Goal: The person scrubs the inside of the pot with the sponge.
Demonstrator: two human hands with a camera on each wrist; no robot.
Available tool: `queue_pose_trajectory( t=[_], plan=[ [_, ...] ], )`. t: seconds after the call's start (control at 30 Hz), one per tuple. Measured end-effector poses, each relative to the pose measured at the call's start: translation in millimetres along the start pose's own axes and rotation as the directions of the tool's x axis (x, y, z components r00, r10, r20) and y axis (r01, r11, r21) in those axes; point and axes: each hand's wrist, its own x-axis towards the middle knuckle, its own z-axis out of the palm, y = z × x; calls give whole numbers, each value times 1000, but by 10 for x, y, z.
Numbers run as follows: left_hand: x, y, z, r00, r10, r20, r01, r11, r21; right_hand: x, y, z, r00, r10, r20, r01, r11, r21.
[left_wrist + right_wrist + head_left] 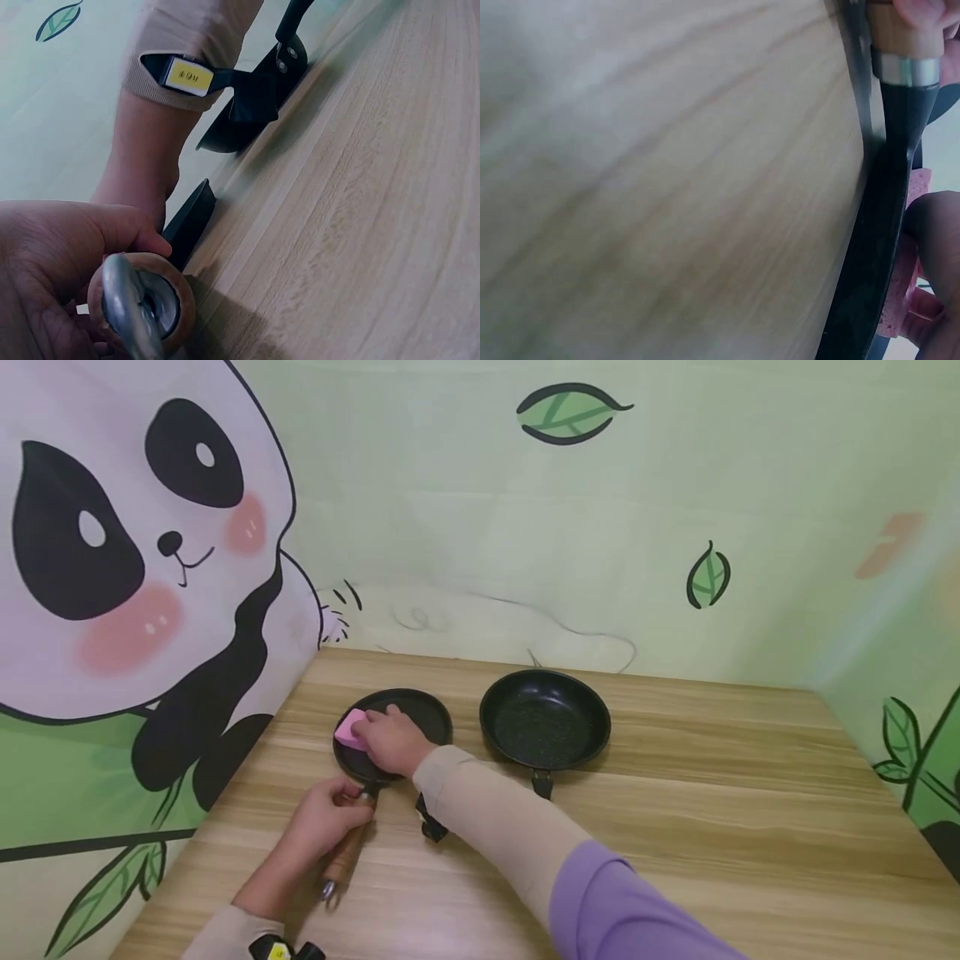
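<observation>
Left hand (324, 820) curls round the handle (345, 860) of a small pan (429, 718) while the right hand (395, 741) grips a pink sponge (348, 732) inside it, a larger pan (546, 720) nearby.

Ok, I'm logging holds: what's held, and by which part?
Left hand: small pan, by its wooden handle, near the pan. Right hand: pink sponge, by its right side in head view.

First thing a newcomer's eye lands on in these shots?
Probably the huge cartoon panda, filling the head view's left side. Next, the bright pink sponge in the right hand, inside the small black pan whose wooden handle the left hand holds. Then the larger black pan, lying just right of it.
</observation>
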Motion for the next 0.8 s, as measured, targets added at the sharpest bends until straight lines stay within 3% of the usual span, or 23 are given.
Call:
queue_pose_trajectory(
  t=[0.23,0.5,0.8],
  plan=[
    [-5,15,3,1000,-17,8,17,1000,5,97,24,54,996,90,18,-91,995,33],
    [-36,24,-26,999,-35,-7,35,999,3,179,57,79,994,101,28,-102,994,29],
    [-44,44,-17,998,-65,-7,66,998,9,154,279,107,993,116,37,-117,993,29]
  ],
)
